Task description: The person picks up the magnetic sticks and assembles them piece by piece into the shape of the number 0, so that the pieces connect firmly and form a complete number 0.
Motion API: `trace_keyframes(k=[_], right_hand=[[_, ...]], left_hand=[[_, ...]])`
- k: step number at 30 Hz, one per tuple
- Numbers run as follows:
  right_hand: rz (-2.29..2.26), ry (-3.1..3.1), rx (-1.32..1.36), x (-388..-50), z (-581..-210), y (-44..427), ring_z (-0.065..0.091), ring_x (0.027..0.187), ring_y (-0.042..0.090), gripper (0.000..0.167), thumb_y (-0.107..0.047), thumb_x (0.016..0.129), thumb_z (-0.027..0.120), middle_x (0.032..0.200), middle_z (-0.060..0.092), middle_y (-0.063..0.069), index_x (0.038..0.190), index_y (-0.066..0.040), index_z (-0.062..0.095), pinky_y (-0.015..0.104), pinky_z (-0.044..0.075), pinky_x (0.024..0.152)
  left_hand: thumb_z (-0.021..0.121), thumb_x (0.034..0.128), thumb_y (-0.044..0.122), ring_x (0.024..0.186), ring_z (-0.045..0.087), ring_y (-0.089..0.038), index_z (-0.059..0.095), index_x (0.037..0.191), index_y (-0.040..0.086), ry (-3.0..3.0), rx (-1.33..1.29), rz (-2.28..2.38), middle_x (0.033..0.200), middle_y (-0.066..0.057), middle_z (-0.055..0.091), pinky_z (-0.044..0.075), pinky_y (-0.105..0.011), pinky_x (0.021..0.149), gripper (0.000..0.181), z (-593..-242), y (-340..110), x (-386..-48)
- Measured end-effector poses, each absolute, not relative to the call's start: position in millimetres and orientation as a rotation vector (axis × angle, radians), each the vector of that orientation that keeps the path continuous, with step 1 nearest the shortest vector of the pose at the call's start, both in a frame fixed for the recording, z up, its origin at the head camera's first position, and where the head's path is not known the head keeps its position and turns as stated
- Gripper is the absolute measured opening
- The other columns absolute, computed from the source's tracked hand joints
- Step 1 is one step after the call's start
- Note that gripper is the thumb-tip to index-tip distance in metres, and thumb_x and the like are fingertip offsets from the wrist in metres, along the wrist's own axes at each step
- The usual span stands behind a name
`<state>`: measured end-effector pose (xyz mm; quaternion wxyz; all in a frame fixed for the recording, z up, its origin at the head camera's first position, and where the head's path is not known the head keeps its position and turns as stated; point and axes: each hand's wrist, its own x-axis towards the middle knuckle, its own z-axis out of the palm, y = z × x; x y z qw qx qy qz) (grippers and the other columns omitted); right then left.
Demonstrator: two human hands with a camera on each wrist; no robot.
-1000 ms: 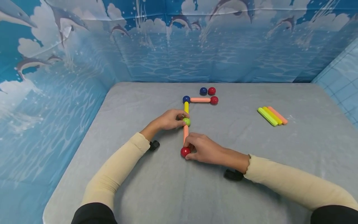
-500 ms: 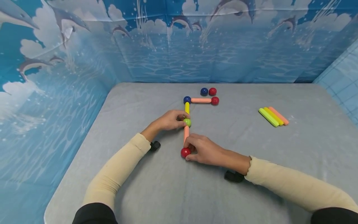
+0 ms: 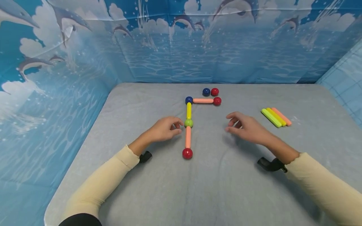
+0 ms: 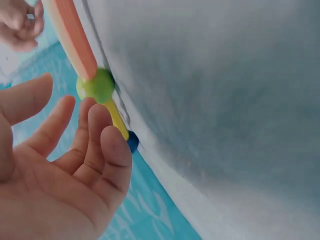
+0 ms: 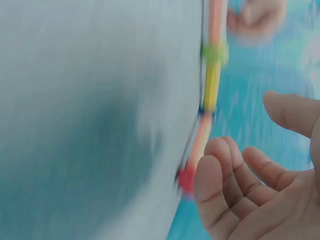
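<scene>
On the grey table, a red ball (image 3: 187, 153), an orange stick (image 3: 188, 137), a green ball (image 3: 188, 122), a yellow stick (image 3: 189, 111) and a blue ball (image 3: 189, 100) form a line. From the blue ball a second orange stick (image 3: 203, 100) runs right to another red ball (image 3: 217, 101). Just left of the green ball is the left hand (image 3: 166, 129), its fingers loosely bent around nothing; the left wrist view shows its palm (image 4: 65, 185) beside the green ball (image 4: 96, 86). The empty right hand (image 3: 249, 128), fingers relaxed, is between the line and three loose sticks.
A loose blue ball (image 3: 206, 92) and red ball (image 3: 215, 91) lie side by side near the table's back edge. Green, yellow and orange sticks (image 3: 276, 117) lie together at the right. A blue dolphin-print cloth (image 3: 183, 56) hangs behind the grey table (image 3: 158, 194).
Both hands have let go: the left drew slightly left from the green ball, and the right moved away from the near red ball, to the right and farther back.
</scene>
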<state>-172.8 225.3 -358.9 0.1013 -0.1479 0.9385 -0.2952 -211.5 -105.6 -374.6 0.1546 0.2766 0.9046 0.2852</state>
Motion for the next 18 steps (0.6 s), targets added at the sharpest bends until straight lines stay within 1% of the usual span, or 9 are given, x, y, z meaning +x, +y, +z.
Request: trace_keyframes(k=[5,7,9,12,14,18], right_hand=[[-0.791,2.94,-0.31,-189,-358,287,0.065,0.096,0.036,0.041,-0.021,0.098,0.062,0.107,0.065,0.021,0.13,0.003,0.054,0.031,0.049,0.065],[-0.731,2.991,-0.259,-192,-358,308,0.064,0.095,0.039,0.037,-0.018,0.098,0.059,0.106,0.064,0.025,0.127,0.004,0.056,0.032,0.047,0.063],[-0.646,3.029,-0.201,-196,-358,324,0.062,0.094,0.041,0.036,-0.017,0.098,0.059,0.107,0.063,0.028,0.125,0.006,0.057,0.037,0.048,0.063],[-0.524,3.048,-0.125,-201,-363,341,0.059,0.09,0.042,0.037,-0.013,0.095,0.059,0.106,0.061,0.034,0.123,0.011,0.058,0.045,0.049,0.064],[-0.434,3.038,-0.083,-204,-369,349,0.058,0.089,0.043,0.039,-0.013,0.093,0.061,0.105,0.06,0.036,0.121,0.014,0.058,0.051,0.049,0.069],[-0.32,3.02,-0.051,-208,-379,357,0.058,0.088,0.044,0.04,-0.012,0.09,0.065,0.104,0.061,0.038,0.118,0.016,0.058,0.053,0.049,0.073]], left_hand=[[0.069,0.0921,0.015,0.094,0.06,-0.016,0.067,0.12,0.013,2.566,0.923,0.758,0.11,-0.004,0.068,0.051,-0.028,0.082,0.028,-372,-108,-184],[0.069,0.0916,0.015,0.095,0.06,-0.016,0.068,0.119,0.016,2.53,0.963,0.739,0.109,-0.003,0.067,0.05,-0.027,0.083,0.027,-371,-106,-174],[0.069,0.0914,0.014,0.095,0.059,-0.016,0.069,0.116,0.016,2.501,1.003,0.721,0.108,-0.002,0.066,0.048,-0.025,0.082,0.025,-370,-105,-167],[0.069,0.0912,0.015,0.093,0.058,-0.016,0.07,0.115,0.018,2.467,1.017,0.707,0.106,-0.001,0.065,0.047,-0.025,0.08,0.023,-371,-103,-160],[0.07,0.0906,0.015,0.093,0.058,-0.016,0.07,0.113,0.018,2.458,1.005,0.719,0.106,-0.001,0.065,0.048,-0.026,0.081,0.022,-373,-102,-157],[0.072,0.0896,0.016,0.092,0.059,-0.013,0.068,0.11,0.018,2.424,0.956,0.766,0.103,0.001,0.067,0.049,-0.026,0.08,0.021,-376,-101,-157]])
